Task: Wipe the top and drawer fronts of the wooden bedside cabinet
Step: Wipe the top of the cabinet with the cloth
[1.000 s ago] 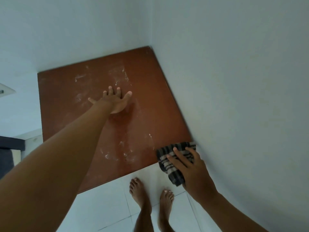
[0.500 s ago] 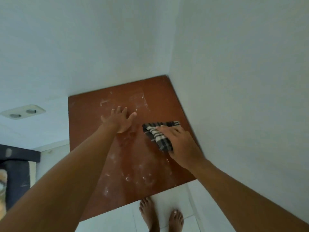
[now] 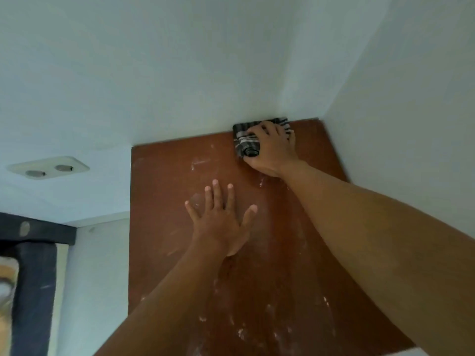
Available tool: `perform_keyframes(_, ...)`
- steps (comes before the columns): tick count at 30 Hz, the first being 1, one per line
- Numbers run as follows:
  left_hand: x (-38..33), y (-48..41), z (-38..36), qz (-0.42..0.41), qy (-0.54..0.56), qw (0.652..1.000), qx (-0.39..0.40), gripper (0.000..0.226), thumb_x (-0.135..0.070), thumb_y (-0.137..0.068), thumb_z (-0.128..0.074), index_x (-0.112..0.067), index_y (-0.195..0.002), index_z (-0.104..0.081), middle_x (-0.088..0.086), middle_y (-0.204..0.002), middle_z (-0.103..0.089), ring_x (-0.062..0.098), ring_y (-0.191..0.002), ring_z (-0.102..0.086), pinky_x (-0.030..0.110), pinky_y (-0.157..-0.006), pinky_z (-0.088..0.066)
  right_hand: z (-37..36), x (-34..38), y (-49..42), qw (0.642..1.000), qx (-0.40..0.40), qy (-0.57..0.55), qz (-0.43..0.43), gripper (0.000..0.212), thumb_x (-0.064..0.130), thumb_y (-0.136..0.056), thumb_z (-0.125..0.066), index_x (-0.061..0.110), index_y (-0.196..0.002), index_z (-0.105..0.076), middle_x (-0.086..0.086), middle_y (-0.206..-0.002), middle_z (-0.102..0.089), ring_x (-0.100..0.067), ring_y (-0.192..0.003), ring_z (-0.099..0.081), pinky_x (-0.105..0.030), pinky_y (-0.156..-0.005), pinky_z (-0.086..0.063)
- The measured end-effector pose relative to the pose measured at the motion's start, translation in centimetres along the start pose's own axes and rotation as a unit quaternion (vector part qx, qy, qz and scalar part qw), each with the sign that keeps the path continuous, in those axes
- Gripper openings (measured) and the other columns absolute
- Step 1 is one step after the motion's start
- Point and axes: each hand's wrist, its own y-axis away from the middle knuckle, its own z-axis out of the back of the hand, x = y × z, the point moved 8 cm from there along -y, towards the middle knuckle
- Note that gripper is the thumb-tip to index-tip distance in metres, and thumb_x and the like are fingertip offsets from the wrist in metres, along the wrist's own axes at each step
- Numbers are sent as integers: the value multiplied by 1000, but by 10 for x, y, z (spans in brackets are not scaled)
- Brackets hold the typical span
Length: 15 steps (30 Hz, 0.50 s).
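- The wooden bedside cabinet (image 3: 164,201) stands in the corner of the room, and its reddish-brown top fills the middle and lower part of my view. Only the top shows from here.
- Its far edge lies tight along the back wall (image 3: 180,73) and its right edge tight along the side wall (image 3: 411,124). The left edge stands free.
- White dusty smears (image 3: 200,161) mark the wood near the far left, around the middle, and more thickly toward the near edge.
- My right hand (image 3: 272,150) is up at the far right corner. Its fingers are curled over a dark checked cloth (image 3: 243,140), pressing it onto the top with its far side touching the back wall.
- A strip of bare wood lies between the cloth and the side wall.
- My left hand (image 3: 221,224) lies palm down in the middle of the top, fingers straight and spread, holding nothing, well apart from the right.
- Open wood runs left of the cloth along the far edge and across the near half.
- A white double socket plate (image 3: 48,167) sits on the wall left of the cabinet.
- A dark upright shape (image 3: 33,265) at the far left is too blurred to name.
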Motion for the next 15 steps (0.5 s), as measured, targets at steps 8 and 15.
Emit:
perform_keyframes(8, 1, -2, -1, -1, 5, 1000, 2, 84, -76, -93, 2, -27, -161, 16, 6, -166, 29, 25, -155, 24, 68, -118, 14, -4, 1, -5, 997, -45, -2, -57, 78, 74, -91, -36, 24, -151, -33, -10, -158, -32, -31, -150, -23, -62, -123, -3)
perform_keyframes(15, 0, -3, -1, 1, -8, 1000, 11, 85, -76, -92, 2, -27, -160, 18, 7, -166, 30, 26, -154, 24, 67, -119, 15, -32, 1, 6, 996, 29, 56, -69, 67, 64, -101, -8, 37, -161, 6, 2, -170, 12, -30, -155, 18, -62, -121, 12)
